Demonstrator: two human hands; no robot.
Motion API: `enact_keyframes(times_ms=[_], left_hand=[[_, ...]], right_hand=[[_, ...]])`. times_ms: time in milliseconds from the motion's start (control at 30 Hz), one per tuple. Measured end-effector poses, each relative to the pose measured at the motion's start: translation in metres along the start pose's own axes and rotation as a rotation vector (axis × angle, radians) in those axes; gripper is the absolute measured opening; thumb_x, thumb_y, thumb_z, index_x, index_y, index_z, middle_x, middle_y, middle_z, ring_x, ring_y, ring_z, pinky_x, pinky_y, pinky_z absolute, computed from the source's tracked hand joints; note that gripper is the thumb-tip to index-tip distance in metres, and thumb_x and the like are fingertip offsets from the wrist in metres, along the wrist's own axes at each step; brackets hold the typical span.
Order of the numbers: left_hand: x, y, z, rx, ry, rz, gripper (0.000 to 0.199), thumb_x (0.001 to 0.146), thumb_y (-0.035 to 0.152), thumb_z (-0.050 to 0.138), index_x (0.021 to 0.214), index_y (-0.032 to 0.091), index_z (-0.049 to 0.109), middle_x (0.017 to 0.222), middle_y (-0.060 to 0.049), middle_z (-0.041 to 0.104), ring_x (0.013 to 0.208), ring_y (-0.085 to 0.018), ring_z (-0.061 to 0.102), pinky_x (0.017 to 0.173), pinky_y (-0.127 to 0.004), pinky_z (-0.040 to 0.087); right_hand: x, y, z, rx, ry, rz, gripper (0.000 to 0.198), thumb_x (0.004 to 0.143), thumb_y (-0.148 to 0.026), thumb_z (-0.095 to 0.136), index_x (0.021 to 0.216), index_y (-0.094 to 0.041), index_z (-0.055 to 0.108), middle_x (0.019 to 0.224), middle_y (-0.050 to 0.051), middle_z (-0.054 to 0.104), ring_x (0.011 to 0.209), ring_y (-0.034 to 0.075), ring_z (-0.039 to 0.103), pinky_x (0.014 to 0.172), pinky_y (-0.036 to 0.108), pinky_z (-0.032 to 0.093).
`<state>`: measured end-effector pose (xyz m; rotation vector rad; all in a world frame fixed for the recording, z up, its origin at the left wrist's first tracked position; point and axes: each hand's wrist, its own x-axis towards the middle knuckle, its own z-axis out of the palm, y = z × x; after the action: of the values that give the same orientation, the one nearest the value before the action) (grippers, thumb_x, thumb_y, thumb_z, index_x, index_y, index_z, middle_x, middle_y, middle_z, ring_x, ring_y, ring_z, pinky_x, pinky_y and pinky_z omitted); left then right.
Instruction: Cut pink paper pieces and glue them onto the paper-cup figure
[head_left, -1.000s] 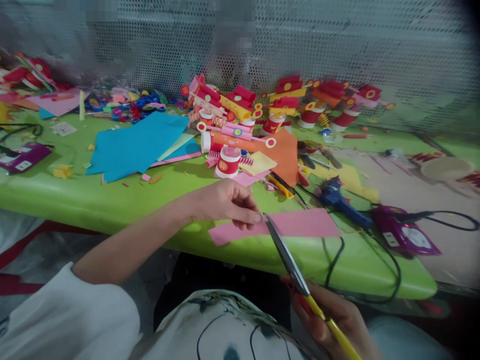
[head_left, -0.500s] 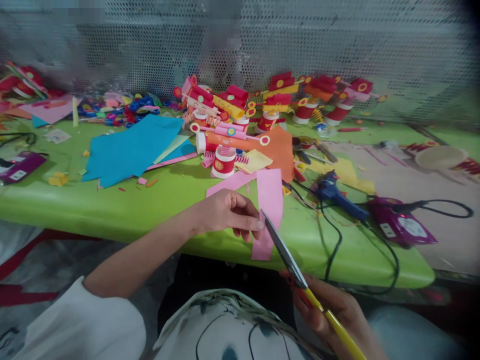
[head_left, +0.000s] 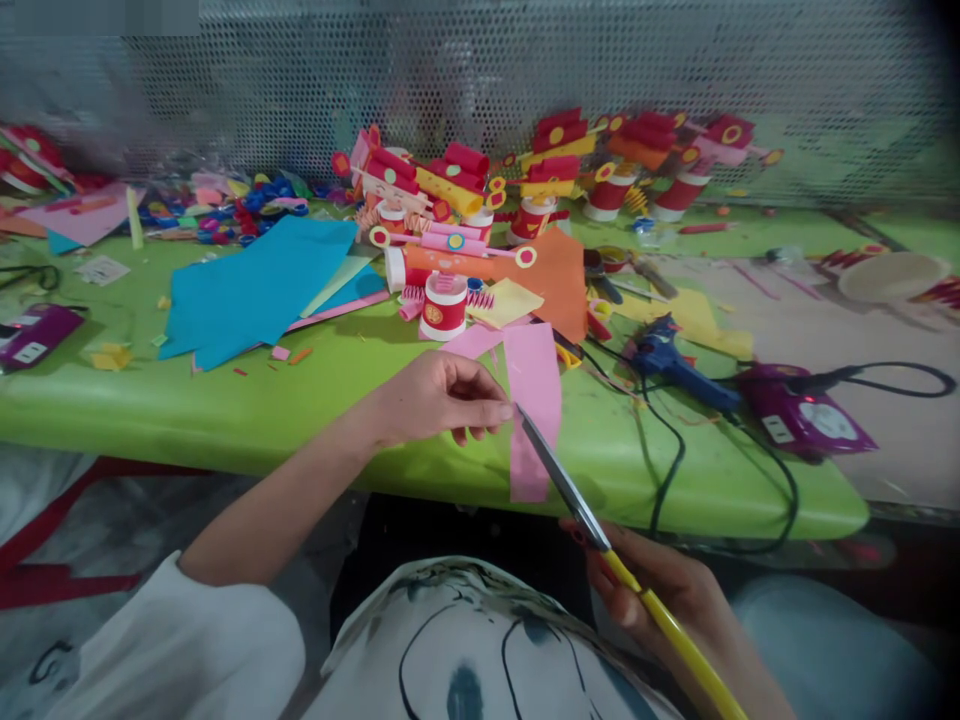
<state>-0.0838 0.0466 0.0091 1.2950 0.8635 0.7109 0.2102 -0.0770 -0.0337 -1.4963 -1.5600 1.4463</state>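
My left hand (head_left: 444, 402) is closed in a pinch, thumb against forefinger, at the left edge of a pink paper strip (head_left: 534, 400). Whatever the fingertips hold is too small to make out; I cannot tell if they grip the strip. My right hand (head_left: 660, 590) is wrapped around yellow-handled scissors (head_left: 570, 495). Their long blades look closed, slant across the strip and point at my left fingertips. Behind lies another pink strip (head_left: 476, 342), and a red-and-white paper cup figure (head_left: 444, 308) stands beyond it.
Blue paper sheets (head_left: 255, 290) lie to the left, orange paper (head_left: 559, 280) behind. A blue glue gun (head_left: 679, 370) and its black cord lie right, beside a purple box (head_left: 806, 420). Several cup figures (head_left: 534, 215) line the back. The green table's front edge (head_left: 225, 440) runs under my left arm.
The view has tilted slightly, so the table sits higher in the picture. My left hand and the scissors tip have moved a little left across the pink strip, which has turned slightly.
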Motion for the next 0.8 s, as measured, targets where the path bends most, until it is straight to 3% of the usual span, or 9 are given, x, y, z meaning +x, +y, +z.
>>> enact_keyframes(times_ms=[167, 500, 633, 800], left_hand=[[0.001, -0.004, 0.003, -0.002, 0.052, 0.025, 0.014, 0.083, 0.024, 0.081, 0.085, 0.013, 0.073, 0.07, 0.0, 0.071, 0.057, -0.008, 0.063, 0.049, -0.017, 0.052], [0.003, -0.007, 0.009, -0.058, 0.092, 0.032, 0.016, 0.081, 0.025, 0.081, 0.078, 0.013, 0.07, 0.066, 0.0, 0.071, 0.057, -0.008, 0.063, 0.049, -0.017, 0.052], [0.004, -0.01, 0.014, -0.143, 0.13, 0.012, 0.019, 0.081, 0.027, 0.083, 0.077, 0.013, 0.07, 0.068, -0.001, 0.071, 0.057, -0.008, 0.064, 0.05, -0.017, 0.052], [0.004, -0.015, 0.019, -0.246, 0.14, 0.016, 0.021, 0.081, 0.031, 0.084, 0.082, 0.013, 0.073, 0.073, -0.002, 0.075, 0.06, -0.009, 0.066, 0.052, -0.018, 0.052]], right_hand=[[0.002, 0.001, 0.001, -0.023, -0.013, -0.002, 0.06, 0.079, -0.075, 0.074, 0.093, -0.017, 0.079, 0.064, -0.001, 0.047, 0.056, 0.012, 0.035, 0.048, 0.026, 0.029], [0.003, 0.022, 0.001, 0.043, -0.04, -0.008, 0.07, 0.08, -0.075, 0.073, 0.119, -0.018, 0.078, 0.071, 0.001, 0.052, 0.06, 0.015, 0.041, 0.052, 0.028, 0.033], [0.007, 0.017, 0.005, 0.063, -0.033, -0.052, 0.07, 0.083, -0.077, 0.069, 0.119, -0.017, 0.078, 0.069, 0.0, 0.049, 0.058, 0.013, 0.035, 0.05, 0.027, 0.028], [-0.002, -0.001, 0.016, 0.169, 0.016, 0.054, 0.075, 0.081, -0.08, 0.069, 0.119, -0.016, 0.075, 0.07, -0.002, 0.045, 0.057, 0.011, 0.026, 0.045, 0.025, 0.017]])
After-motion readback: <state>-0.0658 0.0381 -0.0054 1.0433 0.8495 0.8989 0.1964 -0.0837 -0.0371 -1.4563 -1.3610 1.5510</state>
